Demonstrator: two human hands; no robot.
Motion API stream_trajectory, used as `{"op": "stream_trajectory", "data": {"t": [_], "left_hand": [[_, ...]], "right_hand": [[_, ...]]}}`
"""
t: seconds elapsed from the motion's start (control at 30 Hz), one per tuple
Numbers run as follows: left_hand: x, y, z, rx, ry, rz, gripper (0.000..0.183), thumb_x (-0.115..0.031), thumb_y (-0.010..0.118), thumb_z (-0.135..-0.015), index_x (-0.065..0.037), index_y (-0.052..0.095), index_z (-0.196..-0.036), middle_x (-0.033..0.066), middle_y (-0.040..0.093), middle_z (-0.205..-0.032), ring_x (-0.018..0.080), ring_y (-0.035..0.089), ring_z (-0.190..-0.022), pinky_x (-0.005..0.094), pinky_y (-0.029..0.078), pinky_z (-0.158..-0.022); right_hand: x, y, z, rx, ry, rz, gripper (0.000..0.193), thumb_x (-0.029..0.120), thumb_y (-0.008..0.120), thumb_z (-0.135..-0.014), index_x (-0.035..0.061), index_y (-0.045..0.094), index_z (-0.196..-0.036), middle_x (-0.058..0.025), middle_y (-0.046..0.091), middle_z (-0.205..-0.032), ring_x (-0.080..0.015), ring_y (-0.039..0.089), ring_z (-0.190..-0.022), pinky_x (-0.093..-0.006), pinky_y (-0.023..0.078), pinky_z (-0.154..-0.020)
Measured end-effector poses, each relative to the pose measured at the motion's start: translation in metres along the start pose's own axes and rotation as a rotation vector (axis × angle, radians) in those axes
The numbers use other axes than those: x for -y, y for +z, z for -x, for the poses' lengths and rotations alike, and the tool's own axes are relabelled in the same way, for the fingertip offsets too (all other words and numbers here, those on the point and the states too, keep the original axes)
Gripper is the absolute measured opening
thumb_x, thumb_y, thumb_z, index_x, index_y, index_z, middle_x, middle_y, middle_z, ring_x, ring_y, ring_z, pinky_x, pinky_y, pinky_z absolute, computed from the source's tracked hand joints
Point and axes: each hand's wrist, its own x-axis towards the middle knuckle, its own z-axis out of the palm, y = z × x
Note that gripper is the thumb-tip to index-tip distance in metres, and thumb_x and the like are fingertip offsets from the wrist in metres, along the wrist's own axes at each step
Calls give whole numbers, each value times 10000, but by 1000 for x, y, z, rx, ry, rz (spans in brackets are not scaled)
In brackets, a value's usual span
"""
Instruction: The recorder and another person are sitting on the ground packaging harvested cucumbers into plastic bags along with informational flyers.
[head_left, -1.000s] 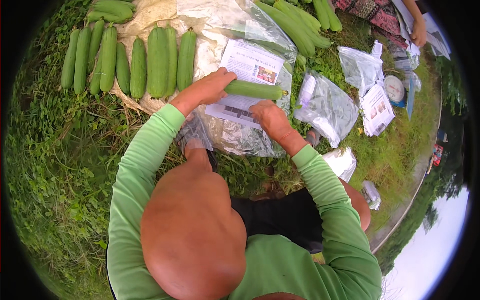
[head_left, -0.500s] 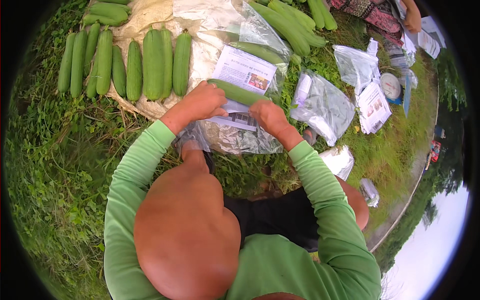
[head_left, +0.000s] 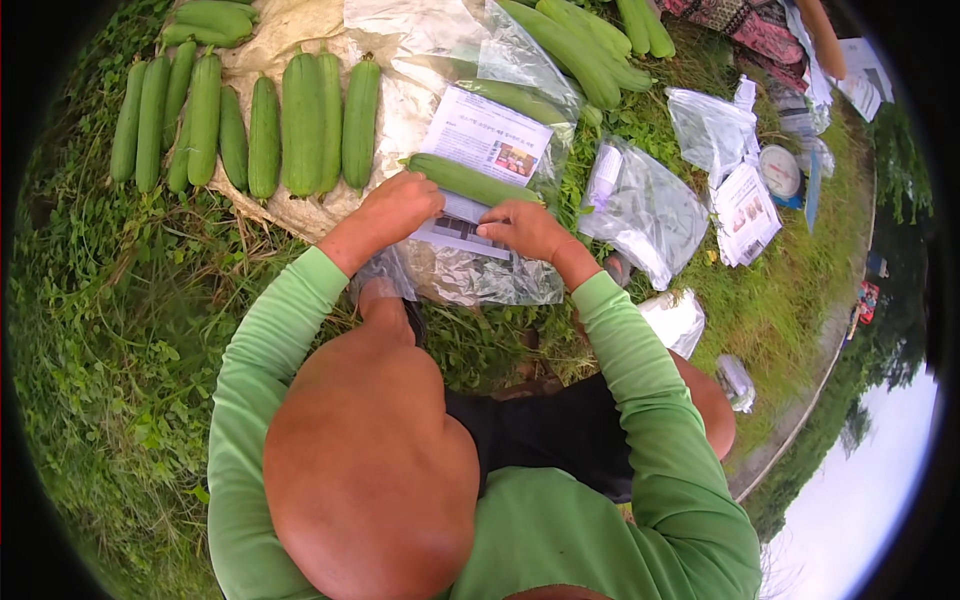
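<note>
A long green gourd, which looks like a luffa, lies across a printed sheet of paper on clear plastic. My left hand is closed by the gourd's left end, its fingertips at the sheet's near part. My right hand pinches at the sheet's near side, just below the gourd's right end. Between my hands the paper looks raised or folded toward the gourd. My fingers partly hide what they grip.
Several green gourds lie in a row on a tan sack, others farther off. Right of me are plastic bags, papers and a round dial scale. Another person's arm shows at the top right.
My right hand has shifted a little left and down, off the gourd's right end, which now shows. My left hand has moved slightly left and down. The other person's hand has changed position.
</note>
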Motion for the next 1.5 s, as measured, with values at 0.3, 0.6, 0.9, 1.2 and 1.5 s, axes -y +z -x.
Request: {"op": "stream_trajectory", "data": {"t": [0.3, 0.6, 0.9, 1.2, 1.5], "left_hand": [[-6, 2, 3, -75, 86, -103, 24, -97, 659, -826, -101, 642, -809, 43, 639, -862, 250, 641, -945, 381, 523, -854], [-10, 2, 7, -76, 100, -164, 18, -115, 653, -858, -121, 660, -843, 17, 637, -912, 222, 633, -1008, 365, 513, -907], [-8, -9, 16, -13, -93, 63, 248, -272, 748, -901, -107, 718, -1083, 63, 699, -1074, 278, 641, -1113, 400, 491, -959], [19, -18, 38, -373, -608, 566, 518, -238, 746, -987, -29, 589, -1435, 174, 739, -1114, 348, 714, -1061, 429, 545, -948], [-13, 9, -17, -413, -125, -36, 349, -106, 726, -914, -67, 660, -1254, 98, 688, -1251, 300, 655, -1165, 424, 506, -1006]], "right_hand": [[9, -8, -15, 131, 132, -221, 372, 225, 865, -878, -1, 800, -1166, -93, 799, -1060, -173, 701, -985, -343, 549, -940], [-2, -3, -21, 151, 166, -298, 308, 180, 857, -877, 10, 817, -1131, -62, 797, -1040, -150, 679, -933, -327, 548, -908], [2, -2, -19, -26, 64, -110, 173, 168, 725, -962, 28, 761, -1058, -147, 768, -953, -261, 714, -870, -390, 559, -839], [22, -5, -19, -311, -5, -50, 201, 190, 707, -959, 21, 730, -1064, -201, 745, -1033, -390, 703, -973, -454, 542, -885], [-13, -25, -70, -452, -7, 234, 206, 189, 739, -921, 95, 747, -1105, -143, 746, -1112, -379, 671, -1099, -471, 537, -956]]}}
